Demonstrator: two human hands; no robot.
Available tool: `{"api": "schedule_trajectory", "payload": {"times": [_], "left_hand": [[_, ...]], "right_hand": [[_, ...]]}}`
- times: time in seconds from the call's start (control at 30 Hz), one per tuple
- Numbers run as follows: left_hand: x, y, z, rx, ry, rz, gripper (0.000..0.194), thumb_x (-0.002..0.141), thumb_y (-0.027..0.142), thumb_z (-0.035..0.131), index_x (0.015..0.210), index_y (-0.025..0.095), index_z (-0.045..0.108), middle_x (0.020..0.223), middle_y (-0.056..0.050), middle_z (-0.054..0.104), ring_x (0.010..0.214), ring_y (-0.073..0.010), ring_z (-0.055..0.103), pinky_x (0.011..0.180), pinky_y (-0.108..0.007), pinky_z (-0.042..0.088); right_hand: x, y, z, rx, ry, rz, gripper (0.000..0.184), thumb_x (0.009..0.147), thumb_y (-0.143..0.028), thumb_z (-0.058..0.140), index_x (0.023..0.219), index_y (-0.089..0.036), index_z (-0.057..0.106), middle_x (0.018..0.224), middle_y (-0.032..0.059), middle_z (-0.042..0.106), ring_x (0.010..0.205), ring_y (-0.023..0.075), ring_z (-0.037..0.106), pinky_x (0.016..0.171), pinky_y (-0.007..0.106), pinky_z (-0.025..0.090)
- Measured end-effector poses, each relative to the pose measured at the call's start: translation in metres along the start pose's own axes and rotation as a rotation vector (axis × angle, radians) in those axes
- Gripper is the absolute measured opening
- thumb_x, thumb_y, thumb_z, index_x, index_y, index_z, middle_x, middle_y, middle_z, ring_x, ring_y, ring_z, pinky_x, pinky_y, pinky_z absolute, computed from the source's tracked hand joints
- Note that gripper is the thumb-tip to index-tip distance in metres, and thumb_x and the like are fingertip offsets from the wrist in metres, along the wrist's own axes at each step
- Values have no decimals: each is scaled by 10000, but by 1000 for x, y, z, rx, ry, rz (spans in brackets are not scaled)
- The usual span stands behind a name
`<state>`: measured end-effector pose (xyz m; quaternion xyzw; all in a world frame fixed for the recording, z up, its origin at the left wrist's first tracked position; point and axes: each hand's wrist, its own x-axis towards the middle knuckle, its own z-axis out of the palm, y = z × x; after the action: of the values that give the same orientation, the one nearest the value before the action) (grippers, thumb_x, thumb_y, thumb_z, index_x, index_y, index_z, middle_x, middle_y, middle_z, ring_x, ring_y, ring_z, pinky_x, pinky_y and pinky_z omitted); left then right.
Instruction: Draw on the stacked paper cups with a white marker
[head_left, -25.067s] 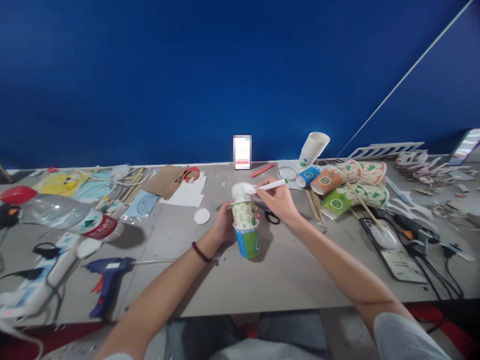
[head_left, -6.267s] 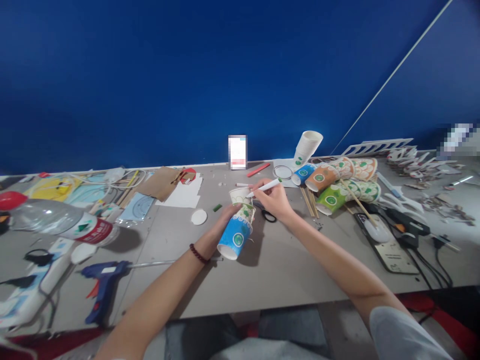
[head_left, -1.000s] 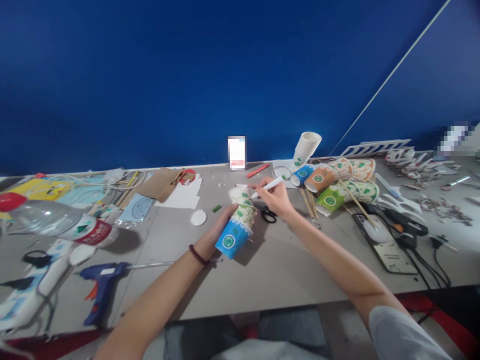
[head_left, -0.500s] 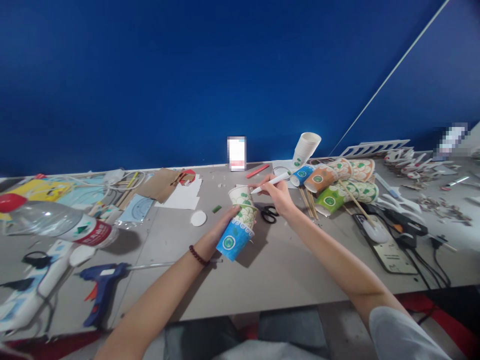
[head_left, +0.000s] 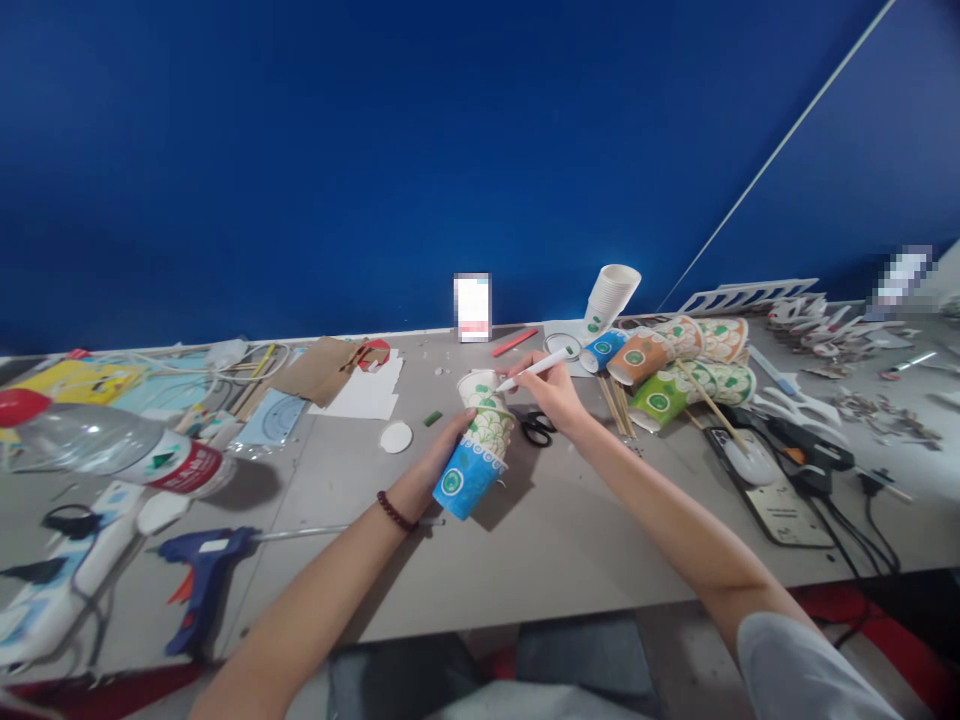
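Note:
Wrapped round a tilted paper cup (head_left: pixel 480 452) is my left hand (head_left: pixel 448 440), with a beaded bracelet at its wrist. The cup is blue towards its base, with green scale-like drawings higher up and a white part with green marks at the rim end. My right hand (head_left: pixel 553 392) pinches a white marker pen (head_left: pixel 538 368), whose tip is at the white part of the cup, near the rim. Whether the tip touches the paper I cannot tell. Black-handled scissors (head_left: pixel 537 430) lie just below my right hand. A small green piece (head_left: pixel 433 418) and a white paper disc (head_left: pixel 396 437) lie left of the cup.
Decorated cups (head_left: pixel 660 402) and a white cup stack (head_left: pixel 613 298) stand to the right. Beyond them are a phone (head_left: pixel 787 515) and a black glue gun (head_left: pixel 814 450). Leftward lie a blue glue gun (head_left: pixel 202 580), a bottle (head_left: pixel 112 440) and a power strip (head_left: pixel 75 590).
The cup has turned slightly in my left hand. My right hand and the marker have shifted a little left, with the tip slightly lower beside the rim.

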<state>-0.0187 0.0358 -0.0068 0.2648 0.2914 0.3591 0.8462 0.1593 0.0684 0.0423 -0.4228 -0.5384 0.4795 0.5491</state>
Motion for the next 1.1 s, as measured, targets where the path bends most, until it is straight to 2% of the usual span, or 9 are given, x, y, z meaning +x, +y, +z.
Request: {"api": "schedule_trajectory", "payload": {"times": [0.27, 0.47, 0.7, 1.1], "left_hand": [[0, 1, 4, -20, 19, -27, 437, 885, 379, 532, 1144, 54, 667, 961, -174, 736, 877, -274, 707, 779, -353, 559], [0, 1, 3, -6, 5, -32, 449, 887, 389, 504, 1121, 45, 675, 962, -183, 734, 866, -281, 707, 758, -360, 557], [1, 1, 2, 5, -2, -20, 456, 867, 395, 534, 1130, 48, 672, 952, -176, 737, 861, -279, 707, 760, -357, 557], [1, 2, 1, -6, -12, -24, 438, 878, 385, 507, 1117, 60, 678, 960, -173, 736, 913, -283, 700, 768, -356, 558]], "right_hand": [[-3, -5, 4, -9, 2, 11, 47, 646, -245, 624, 641, -221, 584, 606, 5, 666, 960, 275, 712, 704, 311, 552], [-3, -3, 3, -32, 6, -19, 30, 658, -224, 617, 653, -219, 588, 651, 16, 682, 994, 275, 700, 718, 313, 557], [-2, -2, 4, -29, 13, -5, 65, 658, -254, 643, 657, -214, 592, 645, 13, 668, 918, 263, 711, 686, 309, 567], [-2, -1, 4, -32, 14, 3, 16, 659, -233, 611, 658, -223, 598, 608, -5, 654, 810, 225, 709, 712, 313, 563]]}}
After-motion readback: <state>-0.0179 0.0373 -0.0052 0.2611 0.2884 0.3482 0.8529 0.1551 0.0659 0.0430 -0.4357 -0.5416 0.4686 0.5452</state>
